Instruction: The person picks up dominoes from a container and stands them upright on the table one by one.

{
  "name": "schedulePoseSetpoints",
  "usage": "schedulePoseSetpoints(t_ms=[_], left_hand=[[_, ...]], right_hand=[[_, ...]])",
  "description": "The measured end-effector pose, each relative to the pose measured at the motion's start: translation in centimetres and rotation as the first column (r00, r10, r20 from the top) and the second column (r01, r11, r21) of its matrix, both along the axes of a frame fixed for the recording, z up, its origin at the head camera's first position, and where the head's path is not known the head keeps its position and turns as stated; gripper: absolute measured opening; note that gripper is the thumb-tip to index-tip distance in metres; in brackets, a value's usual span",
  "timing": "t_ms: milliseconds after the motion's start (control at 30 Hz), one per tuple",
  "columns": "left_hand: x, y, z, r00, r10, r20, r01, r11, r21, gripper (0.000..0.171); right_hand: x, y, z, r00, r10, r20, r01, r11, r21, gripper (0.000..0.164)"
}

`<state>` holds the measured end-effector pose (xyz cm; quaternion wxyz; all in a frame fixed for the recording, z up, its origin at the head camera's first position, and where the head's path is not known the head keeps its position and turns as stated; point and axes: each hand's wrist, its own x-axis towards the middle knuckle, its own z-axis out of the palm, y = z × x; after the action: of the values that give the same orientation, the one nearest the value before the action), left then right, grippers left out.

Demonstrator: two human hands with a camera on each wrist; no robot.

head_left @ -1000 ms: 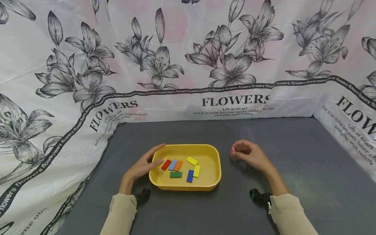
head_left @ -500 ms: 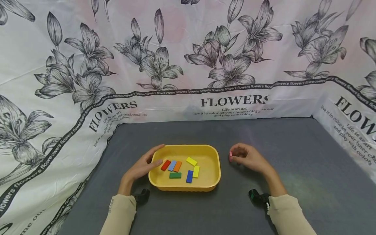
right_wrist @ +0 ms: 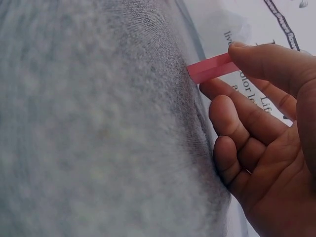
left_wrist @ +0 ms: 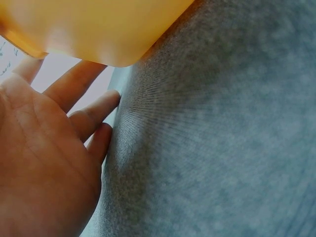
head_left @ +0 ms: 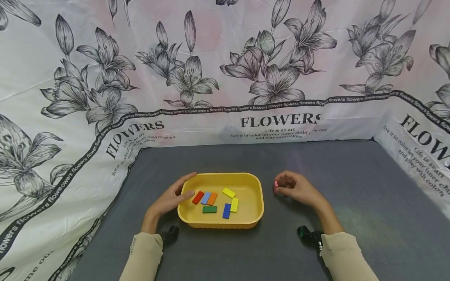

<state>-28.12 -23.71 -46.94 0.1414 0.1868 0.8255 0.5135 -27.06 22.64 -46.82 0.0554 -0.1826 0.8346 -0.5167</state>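
Observation:
A yellow plastic tray (head_left: 247, 191) stands on the dark grey table in the head view. My left hand (head_left: 171, 198) grips its left rim, thumb over the inside edge and fingers along the outer wall. In the left wrist view those fingers spread beneath the tray's side. Right of the tray, my right hand (head_left: 299, 189) pinches a small pink block (head_left: 275, 184) between thumb and fingers. The right wrist view shows this pink block (right_wrist: 211, 68) with its free end right at the table surface, the other fingers loosely curled.
Inside the tray lie flat coloured blocks: red (head_left: 198, 197), light blue (head_left: 206, 198), orange (head_left: 212, 199), green (head_left: 209, 209), dark blue (head_left: 226, 211) and two yellow ones (head_left: 229, 192). A flower-printed curtain (head_left: 204, 125) borders the table at the back and sides.
The right hand has shifted slightly left and down with the pink block, then stayed put over the last half second. The left hand and tray look unchanged.

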Motion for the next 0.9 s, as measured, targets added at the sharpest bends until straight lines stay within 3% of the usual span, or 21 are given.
schedulePoseSetpoints(t_ms=[400,667,767,900], left_hand=[[0.2,-0.2,0.1,1.000,0.017,0.009,-0.017,1.000,-0.007,0.066],[0.1,-0.1,0.1,1.000,0.007,-0.008,-0.007,1.000,-0.004,0.065],[0.1,0.0,0.1,1.000,0.001,-0.019,-0.001,1.000,-0.009,0.065],[0.1,0.0,0.2,1.000,0.005,-0.015,-0.005,1.000,-0.007,0.064]], right_hand=[[0.0,-0.2,0.3,0.998,-0.015,-0.060,0.015,1.000,0.000,0.037],[0.4,-1.5,2.1,0.985,-0.039,-0.166,0.050,0.997,0.059,0.036],[0.8,-2.8,3.0,0.973,-0.016,-0.231,0.037,0.996,0.086,0.032],[1.2,-5.3,4.2,0.929,0.079,-0.360,-0.019,0.986,0.168,0.025]])
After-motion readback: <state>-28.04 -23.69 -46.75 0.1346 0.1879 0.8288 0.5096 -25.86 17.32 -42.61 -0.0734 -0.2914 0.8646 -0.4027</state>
